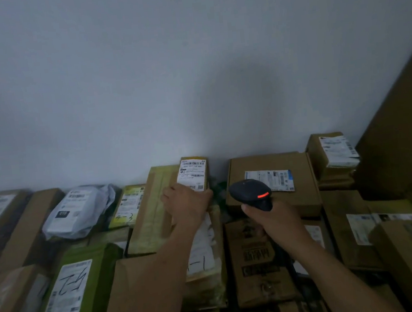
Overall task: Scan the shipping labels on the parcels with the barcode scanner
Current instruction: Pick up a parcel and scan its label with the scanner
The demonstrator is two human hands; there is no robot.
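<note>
- Gripping the scanner (pixel 251 194) by its handle with the right hand (pixel 270 221), fingers curled round it, with a red strip lit on the head and the nose aimed toward the wall (pixel 190 68).
- Holding a small parcel (pixel 206 173) by its lower end with the left hand (pixel 188 201), just left of the scanner, with its white label (pixel 193 175) facing the camera and its top edge at the wall.
- Reaching with both arms over a pile (pixel 259 264) of brown and green parcels, packed tight along the wall's foot.
- Just beyond the scanner, a flat box (pixel 264 162) with a label of its own.
- Toward the pile's left end, a grey bag (pixel 78 210).
</note>
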